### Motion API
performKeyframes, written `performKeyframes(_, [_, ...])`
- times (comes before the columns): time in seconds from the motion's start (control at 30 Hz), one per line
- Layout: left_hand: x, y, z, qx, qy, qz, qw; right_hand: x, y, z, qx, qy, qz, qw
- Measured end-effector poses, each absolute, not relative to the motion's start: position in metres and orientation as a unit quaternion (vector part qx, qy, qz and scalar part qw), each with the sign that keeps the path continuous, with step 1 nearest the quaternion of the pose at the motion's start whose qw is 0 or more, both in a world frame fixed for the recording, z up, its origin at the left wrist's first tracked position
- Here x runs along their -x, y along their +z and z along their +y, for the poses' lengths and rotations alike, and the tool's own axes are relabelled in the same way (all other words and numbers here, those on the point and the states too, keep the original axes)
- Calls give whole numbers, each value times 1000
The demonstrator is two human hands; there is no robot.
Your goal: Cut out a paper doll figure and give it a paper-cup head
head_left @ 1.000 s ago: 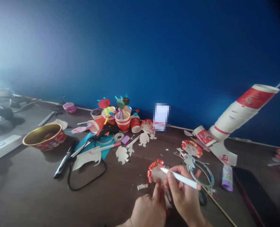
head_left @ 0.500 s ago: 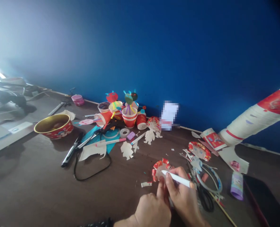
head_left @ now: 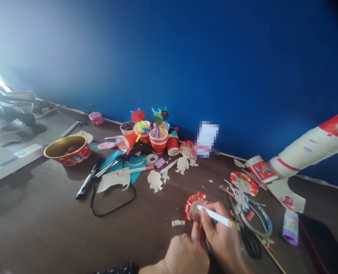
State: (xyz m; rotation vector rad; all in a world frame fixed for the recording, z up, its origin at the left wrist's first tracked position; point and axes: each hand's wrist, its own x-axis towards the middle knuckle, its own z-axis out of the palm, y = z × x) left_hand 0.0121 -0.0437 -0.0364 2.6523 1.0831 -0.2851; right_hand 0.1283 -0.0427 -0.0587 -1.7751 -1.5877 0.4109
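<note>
My right hand [head_left: 223, 236] grips a white marker pen [head_left: 217, 216], its tip resting on the pale middle of a paper cutout [head_left: 194, 207] with curled red strips round its edge. My left hand [head_left: 187, 253] is beside it, thumb and finger at the near edge of that cutout, holding it on the dark table; the other fingers are curled under. A small white paper scrap [head_left: 178, 223] lies just left of the cutout. Right of my right hand lie scissors with black handles [head_left: 251, 241], partly hidden, and a roll of clear tape [head_left: 260, 219].
Another curled red cutout [head_left: 244, 183] lies farther back. Red paper cups [head_left: 158, 142] with paper figures stand near the blue wall, beside a gold-lined bowl [head_left: 67, 151]. Markers, paper scraps and a black cord [head_left: 113, 214] lie left; a purple tube [head_left: 290, 227] and phone [head_left: 323, 241] lie right.
The view has shifted slightly, so the table things sit a little farther right. Both hands keep nearly the same pose, the marker tip still on the cutout.
</note>
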Motion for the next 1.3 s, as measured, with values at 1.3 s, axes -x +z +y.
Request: performKeyframes(1.3, [-12,-36,-44,-930,-86,354,45,-131,-59,-42,674,144,-621,374])
